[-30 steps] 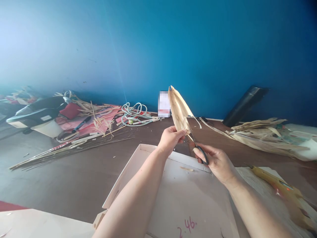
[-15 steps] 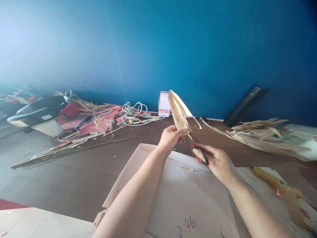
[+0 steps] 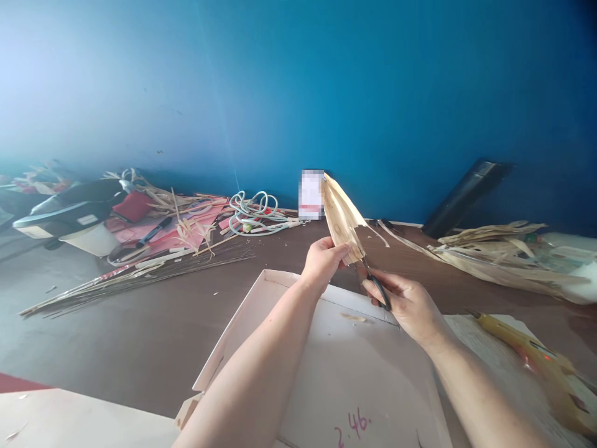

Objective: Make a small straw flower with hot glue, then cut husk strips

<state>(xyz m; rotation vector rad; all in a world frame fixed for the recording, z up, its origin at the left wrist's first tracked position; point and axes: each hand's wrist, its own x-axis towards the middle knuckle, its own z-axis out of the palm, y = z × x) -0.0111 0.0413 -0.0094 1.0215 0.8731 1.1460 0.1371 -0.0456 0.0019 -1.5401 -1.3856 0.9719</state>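
Note:
Between the thumb and fingers of my left hand (image 3: 324, 261) is a dried corn husk (image 3: 342, 214), pale yellow, its long end pointing up and away. My right hand (image 3: 410, 305) grips black-handled scissors (image 3: 381, 291) by the loops. The scissor blades reach up to the lower right edge of the husk, close to my left fingertips; part of them is hidden behind it. A thin strip hangs off the husk's right side. Both hands are above the far edge of a white cardboard box lid (image 3: 359, 367) with a small scrap in it.
A yellow glue gun (image 3: 536, 351) lies on paper at the right. Behind it are more dried husks (image 3: 504, 261) and a black tube (image 3: 464, 199) leaning on the blue wall. A coiled pale cord (image 3: 254, 214), red paper (image 3: 186, 224) and thin sticks (image 3: 135, 277) lie at the left.
The husk has shifted slightly right and down, with my left hand. The scissor blades have moved from across the husk to its lower edge. The strip's tip hangs further right.

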